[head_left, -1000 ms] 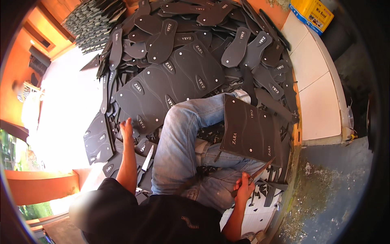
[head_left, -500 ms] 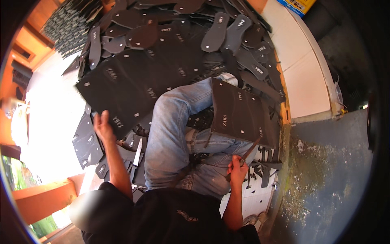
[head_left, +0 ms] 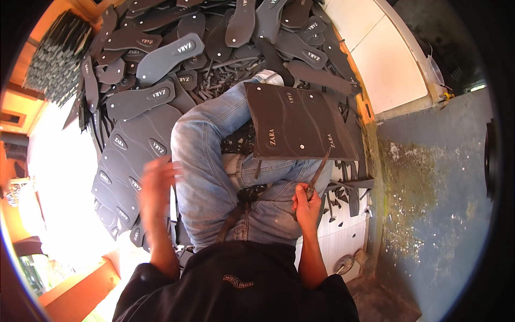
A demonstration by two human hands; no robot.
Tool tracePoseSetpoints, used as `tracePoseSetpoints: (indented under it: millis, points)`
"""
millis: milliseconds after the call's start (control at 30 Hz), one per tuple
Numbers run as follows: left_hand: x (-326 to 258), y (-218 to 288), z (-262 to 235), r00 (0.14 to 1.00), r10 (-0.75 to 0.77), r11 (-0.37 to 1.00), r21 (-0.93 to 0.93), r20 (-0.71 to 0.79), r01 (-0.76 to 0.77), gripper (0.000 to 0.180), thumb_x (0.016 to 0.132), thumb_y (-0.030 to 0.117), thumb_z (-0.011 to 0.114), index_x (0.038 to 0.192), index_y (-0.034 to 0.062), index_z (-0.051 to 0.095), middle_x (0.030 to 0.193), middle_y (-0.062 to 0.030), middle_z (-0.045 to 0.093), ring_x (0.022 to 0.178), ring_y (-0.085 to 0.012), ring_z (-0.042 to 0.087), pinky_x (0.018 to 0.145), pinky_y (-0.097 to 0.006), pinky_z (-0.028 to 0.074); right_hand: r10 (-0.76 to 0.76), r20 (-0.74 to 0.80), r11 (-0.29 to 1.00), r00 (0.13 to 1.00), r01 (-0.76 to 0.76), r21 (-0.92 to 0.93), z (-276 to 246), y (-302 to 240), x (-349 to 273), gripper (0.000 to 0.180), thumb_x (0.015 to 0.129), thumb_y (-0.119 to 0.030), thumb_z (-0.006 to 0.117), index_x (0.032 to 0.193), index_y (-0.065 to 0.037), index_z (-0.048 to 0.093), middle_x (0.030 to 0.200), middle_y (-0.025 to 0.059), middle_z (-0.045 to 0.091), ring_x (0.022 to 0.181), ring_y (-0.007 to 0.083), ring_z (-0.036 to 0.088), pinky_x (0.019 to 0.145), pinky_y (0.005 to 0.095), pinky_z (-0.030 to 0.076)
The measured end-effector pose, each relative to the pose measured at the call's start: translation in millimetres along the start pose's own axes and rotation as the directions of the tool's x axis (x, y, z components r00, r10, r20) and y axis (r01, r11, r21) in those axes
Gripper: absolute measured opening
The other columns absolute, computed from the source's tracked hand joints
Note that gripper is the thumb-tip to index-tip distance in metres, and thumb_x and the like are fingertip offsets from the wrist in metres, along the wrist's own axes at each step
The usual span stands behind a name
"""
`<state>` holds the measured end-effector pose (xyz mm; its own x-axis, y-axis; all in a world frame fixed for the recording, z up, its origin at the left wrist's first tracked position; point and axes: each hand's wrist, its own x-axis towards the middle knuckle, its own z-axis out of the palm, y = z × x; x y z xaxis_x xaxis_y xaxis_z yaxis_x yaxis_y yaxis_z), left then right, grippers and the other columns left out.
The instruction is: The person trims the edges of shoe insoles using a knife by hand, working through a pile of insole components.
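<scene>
the right hand (head_left: 307, 206) wraps firmly around a knife (head_left: 320, 172), blade pointing forward, probably for safety; its tip overlaps the near edge of a dark insole sheet (head_left: 298, 121), seemingly propped by the bent legs (head_left: 198, 177). the blurred left hand (head_left: 155, 185), partly open and apparently empty, is by a second insole sheet (head_left: 120, 161); i cannot tell whether they touch.

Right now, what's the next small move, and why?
Probably bring the left hand across to steady the dark sheet over the legs: no hand holds it, while the right hand grips a knife pointing at its lower edge. The left looks open, though blurred.
</scene>
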<state>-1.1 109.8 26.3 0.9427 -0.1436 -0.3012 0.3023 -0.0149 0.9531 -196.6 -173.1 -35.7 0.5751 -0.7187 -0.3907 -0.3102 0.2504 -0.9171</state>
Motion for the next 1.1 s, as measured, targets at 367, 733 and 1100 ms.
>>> tracePoseSetpoints:
  millis: [367, 733, 1100]
  points:
    - [43, -33, 192, 0.673, -0.278, 0.825, -0.189, 0.686, 0.533, 0.041, 0.083, 0.013, 0.064, 0.121, 0.0076, 0.048, 0.105, -0.0078, 0.061, 0.090, -0.0207, 0.063, 0.067, -0.034, 0.055, -0.045, -0.234, 0.982, 0.971, 0.086, 0.166, -31, 1, -25, 0.019, 0.090, -0.020, 0.058, 0.091, -0.001, 0.058, 0.057, -0.0001, 0.047, 0.043, 0.0068, 0.041, 0.039, 0.0217, 0.034]
    - [-22, 40, 78, 0.917, 0.355, 0.740, -0.654, 0.182, -0.157, 0.050, 0.078, 0.006, 0.066, 0.123, -0.0006, 0.046, 0.105, -0.0096, 0.061, 0.099, -0.0236, 0.059, 0.089, -0.036, 0.049, -0.248, -0.477, 0.969, 0.843, 0.218, -0.118, -104, -36, -71, 0.021, 0.087, -0.020, 0.061, 0.095, -0.001, 0.058, 0.058, -0.0003, 0.047, 0.043, 0.0052, 0.039, 0.039, 0.0201, 0.030]
    - [-45, 26, -67, 0.812, 0.555, 0.515, -0.693, -0.179, -0.505, 0.026, 0.091, 0.005, 0.048, 0.118, 0.0025, 0.048, 0.104, -0.0112, 0.062, 0.089, -0.0242, 0.066, 0.070, -0.042, 0.057, -0.347, -0.586, 0.938, 0.732, 0.259, -0.232, -137, -34, -107, 0.022, 0.088, -0.022, 0.060, 0.091, -0.001, 0.057, 0.056, -0.0011, 0.043, 0.042, 0.0045, 0.036, 0.037, 0.0211, 0.027]
